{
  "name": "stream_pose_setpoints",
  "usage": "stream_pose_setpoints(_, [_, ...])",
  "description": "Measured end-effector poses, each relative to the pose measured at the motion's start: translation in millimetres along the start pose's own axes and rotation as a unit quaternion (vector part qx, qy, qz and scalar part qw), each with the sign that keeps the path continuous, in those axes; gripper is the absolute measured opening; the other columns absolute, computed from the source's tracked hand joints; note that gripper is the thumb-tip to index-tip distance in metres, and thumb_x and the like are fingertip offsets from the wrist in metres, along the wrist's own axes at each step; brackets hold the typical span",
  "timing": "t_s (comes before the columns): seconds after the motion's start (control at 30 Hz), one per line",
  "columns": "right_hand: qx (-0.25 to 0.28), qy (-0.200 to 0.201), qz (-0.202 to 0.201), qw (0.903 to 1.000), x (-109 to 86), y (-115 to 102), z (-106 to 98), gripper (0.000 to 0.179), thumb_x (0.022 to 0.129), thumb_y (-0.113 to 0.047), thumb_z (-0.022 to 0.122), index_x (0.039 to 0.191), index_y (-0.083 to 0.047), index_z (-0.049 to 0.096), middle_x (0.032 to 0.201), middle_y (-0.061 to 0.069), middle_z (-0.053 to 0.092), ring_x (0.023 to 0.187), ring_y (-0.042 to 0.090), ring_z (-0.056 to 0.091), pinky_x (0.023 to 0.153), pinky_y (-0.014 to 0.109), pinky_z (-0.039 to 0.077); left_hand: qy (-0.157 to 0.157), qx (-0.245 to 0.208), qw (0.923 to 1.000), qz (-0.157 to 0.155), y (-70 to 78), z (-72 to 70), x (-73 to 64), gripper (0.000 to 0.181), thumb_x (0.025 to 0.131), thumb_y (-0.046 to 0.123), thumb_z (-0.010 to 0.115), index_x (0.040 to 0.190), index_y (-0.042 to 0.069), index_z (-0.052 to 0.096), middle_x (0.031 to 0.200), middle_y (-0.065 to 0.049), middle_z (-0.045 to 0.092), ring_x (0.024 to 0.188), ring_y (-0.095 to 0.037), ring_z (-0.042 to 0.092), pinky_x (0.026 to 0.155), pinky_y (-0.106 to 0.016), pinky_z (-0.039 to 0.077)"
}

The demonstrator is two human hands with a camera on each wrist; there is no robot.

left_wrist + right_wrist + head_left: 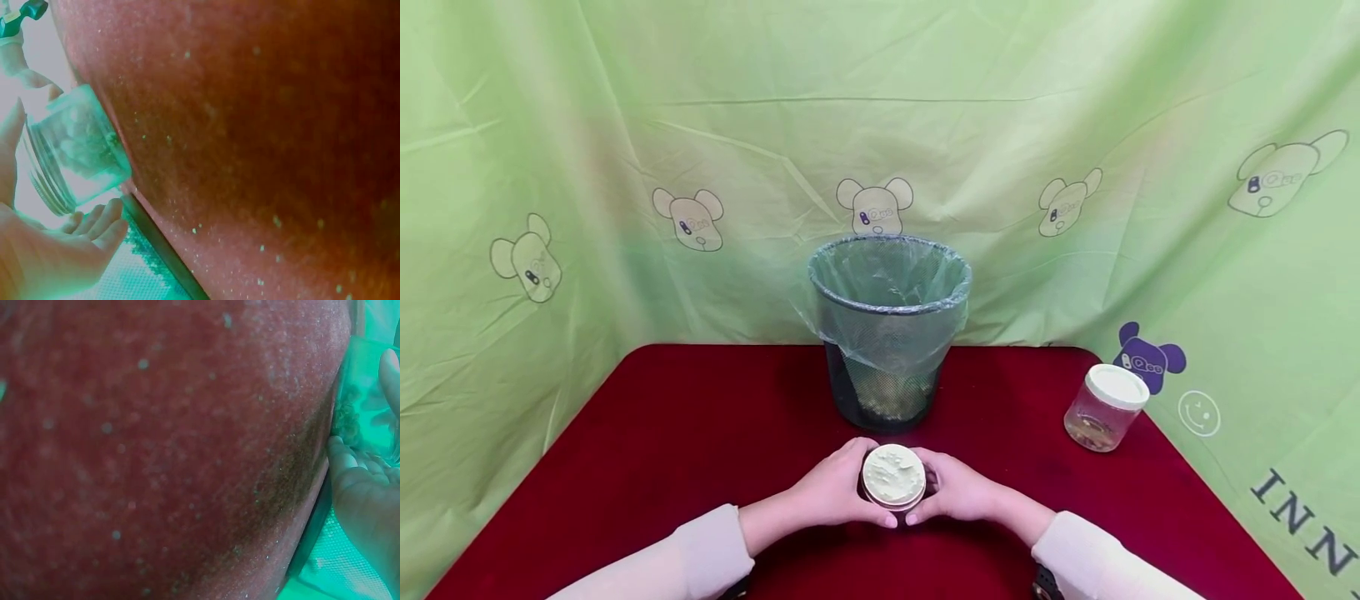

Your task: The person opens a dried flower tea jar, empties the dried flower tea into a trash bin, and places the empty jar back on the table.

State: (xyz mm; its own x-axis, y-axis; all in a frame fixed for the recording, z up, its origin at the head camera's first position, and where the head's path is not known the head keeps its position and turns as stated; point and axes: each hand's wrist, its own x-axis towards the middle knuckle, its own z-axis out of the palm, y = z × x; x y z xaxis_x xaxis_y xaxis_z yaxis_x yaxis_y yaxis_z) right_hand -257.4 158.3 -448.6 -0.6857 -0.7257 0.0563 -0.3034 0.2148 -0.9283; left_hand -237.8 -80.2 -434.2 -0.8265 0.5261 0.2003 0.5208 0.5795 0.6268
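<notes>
A clear jar [895, 504] stands on the red tabletop in front of the person, with a pale, rough-surfaced round top [893, 475]. From the left side the left hand [835, 487] holds it, thumb at the near side and fingers toward the back. Opposite, the right hand [958, 487] grips the same jar, and the two thumb tips nearly meet. Through the wall of the jar [84, 140] in the left wrist view, lumpy contents show near the base. The right wrist view shows the right fingers [359, 456] beside the jar's lower part.
Behind the hands stands a black mesh waste bin [883, 392] lined with a clear bag [891, 333]. A second clear jar [1101, 417] with a white lid [1117, 386] and some contents at its bottom stands by the right table edge. Green printed cloth [760, 100] surrounds the table.
</notes>
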Motion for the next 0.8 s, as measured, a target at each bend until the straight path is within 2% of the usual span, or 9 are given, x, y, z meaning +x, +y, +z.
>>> stream_pose_setpoints(0.17, [0.001, 0.004, 0.003, 1.0, 0.0, 0, 0, 0.074, 0.074, -0.002, 0.083, 0.136, 0.002, 0.043, 0.125, 0.008, 0.059, 0.114, 0.013, 0.057, 0.095, 0.027, 0.046, -0.019, 0.0, 0.9998, 0.002, -5.1, -6.4, 3.1, 0.096, 0.062, 0.054, 0.087, 0.133, 0.004, 0.047, 0.127, -0.003, 0.053, 0.113, -0.015, 0.052, 0.097, -0.035, 0.044])
stream_pose_setpoints(0.23, [-0.001, 0.006, 0.005, 1.0, -0.1, 0, 0, 0.074, 0.073, -0.002, 0.083, 0.136, 0.002, 0.043, 0.125, 0.007, 0.059, 0.114, 0.013, 0.057, 0.095, 0.026, 0.045, -0.035, -0.021, 0.9991, 0.01, -9.4, -9.4, 6.4, 0.096, 0.063, 0.05, 0.088, 0.135, 0.003, 0.045, 0.128, -0.002, 0.053, 0.115, -0.014, 0.052, 0.098, -0.034, 0.043])
stream_pose_setpoints(0.3, [-0.006, 0.008, 0.006, 0.9999, -0.2, -1, 0, 0.074, 0.073, -0.003, 0.083, 0.136, 0.002, 0.044, 0.125, 0.007, 0.059, 0.114, 0.013, 0.057, 0.095, 0.026, 0.045, -0.062, -0.067, 0.9956, 0.022, -14.9, -11.8, 10.4, 0.093, 0.065, 0.04, 0.09, 0.136, 0.002, 0.044, 0.127, 0.0, 0.055, 0.114, -0.012, 0.053, 0.1, -0.032, 0.041])
stream_pose_setpoints(0.37, [-0.01, 0.01, 0.006, 0.9999, -0.6, -1, 0, 0.074, 0.073, -0.004, 0.084, 0.135, 0.001, 0.044, 0.125, 0.006, 0.059, 0.114, 0.013, 0.056, 0.095, 0.025, 0.045, -0.092, -0.122, 0.9878, 0.032, -20.3, -13.1, 14.0, 0.088, 0.067, 0.029, 0.091, 0.137, 0.003, 0.044, 0.125, 0.003, 0.056, 0.113, -0.01, 0.054, 0.1, -0.029, 0.039])
stream_pose_setpoints(0.47, [-0.005, 0.008, 0.006, 0.9999, -0.6, 0, 1, 0.074, 0.073, -0.003, 0.083, 0.136, 0.002, 0.044, 0.125, 0.007, 0.059, 0.115, 0.013, 0.056, 0.095, 0.026, 0.045, -0.134, -0.205, 0.9689, 0.034, -28.4, -12.6, 18.2, 0.083, 0.07, 0.014, 0.088, 0.138, 0.003, 0.041, 0.125, 0.004, 0.056, 0.115, -0.009, 0.055, 0.1, -0.026, 0.038])
stream_pose_setpoints(0.57, [0.008, 0.002, 0.0, 1.0, -0.7, -1, 2, 0.075, 0.074, -0.002, 0.083, 0.136, 0.003, 0.043, 0.126, 0.007, 0.059, 0.115, 0.013, 0.056, 0.095, 0.027, 0.045, -0.156, -0.256, 0.9535, 0.03, -33.4, -10.8, 20.2, 0.08, 0.072, 0.007, 0.085, 0.139, 0.003, 0.04, 0.128, 0.002, 0.055, 0.118, -0.011, 0.053, 0.101, -0.025, 0.038])
stream_pose_setpoints(0.67, [0.012, 0.0, -0.001, 0.9999, -0.8, -2, 2, 0.074, 0.074, -0.002, 0.083, 0.136, 0.003, 0.043, 0.126, 0.007, 0.059, 0.115, 0.013, 0.056, 0.095, 0.027, 0.045, -0.167, -0.276, 0.9461, 0.03, -34.9, -9.6, 22.0, 0.08, 0.072, 0.004, 0.084, 0.139, 0.005, 0.041, 0.129, 0.002, 0.054, 0.121, -0.012, 0.05, 0.103, -0.025, 0.035])
stream_pose_setpoints(0.8, [0.0, 0.006, 0.003, 1.0, -0.6, -3, 1, 0.073, 0.074, -0.001, 0.083, 0.135, 0.002, 0.044, 0.124, 0.006, 0.06, 0.114, 0.013, 0.056, 0.095, 0.026, 0.045, -0.174, -0.28, 0.9434, 0.035, -34.3, -8.9, 24.8, 0.08, 0.071, 0.002, 0.085, 0.138, 0.008, 0.042, 0.128, 0.004, 0.055, 0.123, -0.012, 0.049, 0.104, -0.025, 0.034])
